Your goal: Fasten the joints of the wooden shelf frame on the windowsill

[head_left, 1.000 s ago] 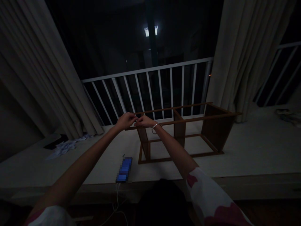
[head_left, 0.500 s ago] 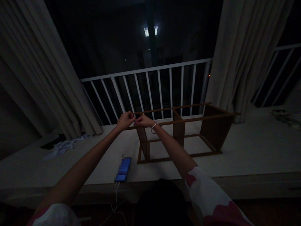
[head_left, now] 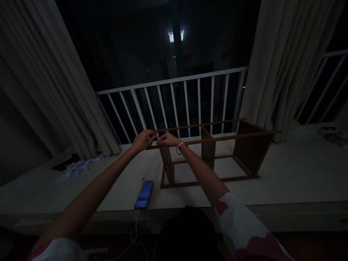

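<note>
A brown wooden shelf frame (head_left: 251, 149) lies on its side on the white ledge. Over its left end, my left hand (head_left: 144, 140) is closed, thumb and fingers pinched together. My right hand (head_left: 169, 139) faces it from the right, also pinched, with a silver bangle on the wrist. Between the two sets of fingertips is something small and pale, too dim to name. Both hands are close to the frame's upper left rails; whether they touch the wood I cannot tell.
A phone (head_left: 144, 194) with a white cable (head_left: 136, 226) lies near the front edge of the ledge (head_left: 119, 192). Papers (head_left: 78, 167) are at the left. Behind the frame stand a white railing (head_left: 185, 78), dark window glass, and curtains (head_left: 282, 72) on both sides.
The left fingertips have shifted slightly, and a pale gap shows between the two hands. The whole view has moved a little; frame and phone stay in place.
</note>
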The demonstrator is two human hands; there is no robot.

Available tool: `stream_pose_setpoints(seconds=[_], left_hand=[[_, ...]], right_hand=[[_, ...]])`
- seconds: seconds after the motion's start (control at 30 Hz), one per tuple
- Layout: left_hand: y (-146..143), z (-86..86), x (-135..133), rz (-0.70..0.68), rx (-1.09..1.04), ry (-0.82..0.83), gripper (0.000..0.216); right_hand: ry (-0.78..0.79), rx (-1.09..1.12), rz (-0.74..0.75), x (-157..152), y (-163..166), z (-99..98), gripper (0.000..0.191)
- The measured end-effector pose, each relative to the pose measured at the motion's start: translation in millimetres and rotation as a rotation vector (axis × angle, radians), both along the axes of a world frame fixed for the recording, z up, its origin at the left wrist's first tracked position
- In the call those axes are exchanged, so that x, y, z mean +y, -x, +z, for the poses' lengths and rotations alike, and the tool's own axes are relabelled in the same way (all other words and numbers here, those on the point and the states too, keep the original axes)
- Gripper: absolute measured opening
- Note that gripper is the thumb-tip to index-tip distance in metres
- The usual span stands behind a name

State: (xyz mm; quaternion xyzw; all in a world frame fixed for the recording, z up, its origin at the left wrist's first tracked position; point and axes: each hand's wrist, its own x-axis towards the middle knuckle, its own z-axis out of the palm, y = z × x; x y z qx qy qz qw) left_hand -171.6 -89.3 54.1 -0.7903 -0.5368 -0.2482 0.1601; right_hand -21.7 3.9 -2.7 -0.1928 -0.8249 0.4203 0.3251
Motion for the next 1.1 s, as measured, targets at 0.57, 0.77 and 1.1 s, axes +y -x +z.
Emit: stream_pose_setpoints(seconds=[0.57, 0.77, 1.1], left_hand=[[-34, 2.1, -17, 0.210, 0.022, 0.037, 0.026], [-30, 5.1, -16, 0.045, 0.049, 0.029, 0.023], [-13, 24.1, -16, -0.175, 0.485, 0.072, 0.023]], right_hand=[[0.054, 0.043, 0.064, 9, 1, -6.7, 0.024], [0.027, 0.030, 0.041, 5, -1, -3.4, 0.026], [0.012, 0.008, 0.008, 0, -2, -0.9, 0.029]])
